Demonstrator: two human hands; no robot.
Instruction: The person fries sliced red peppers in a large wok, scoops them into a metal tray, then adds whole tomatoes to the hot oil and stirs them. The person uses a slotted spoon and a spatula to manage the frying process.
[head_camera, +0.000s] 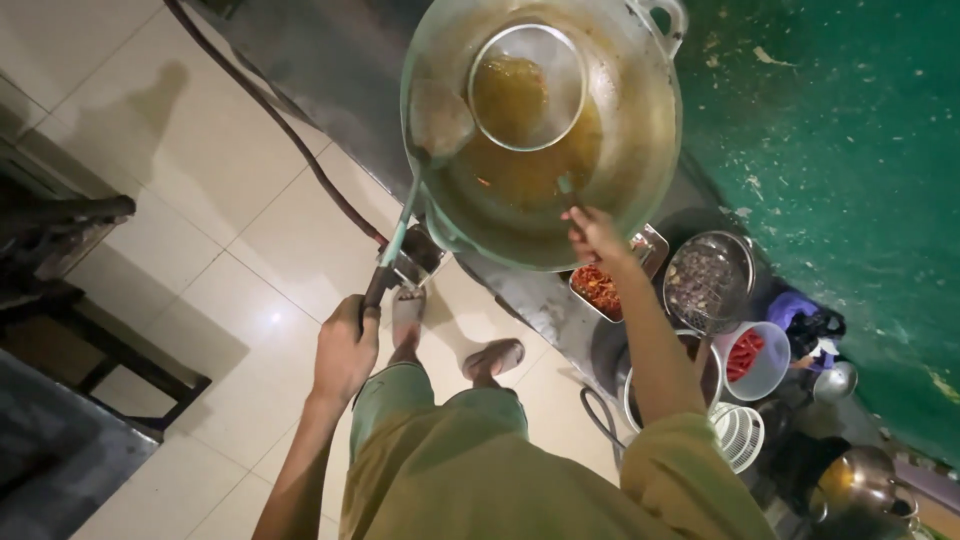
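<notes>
one head camera looks steeply down, close over the wok (540, 140).

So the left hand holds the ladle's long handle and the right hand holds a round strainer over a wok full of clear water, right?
Not quite. The head view shows the wok holds brownish-orange oily liquid, not clear water. The rest stands: left hand grips the ladle handle, right hand holds the round strainer.

A white bowl (757, 362) of red chillies sat beside a metal tray (612, 283); a dark hose (300, 150) crossed the tiled floor (200, 180).
</notes>
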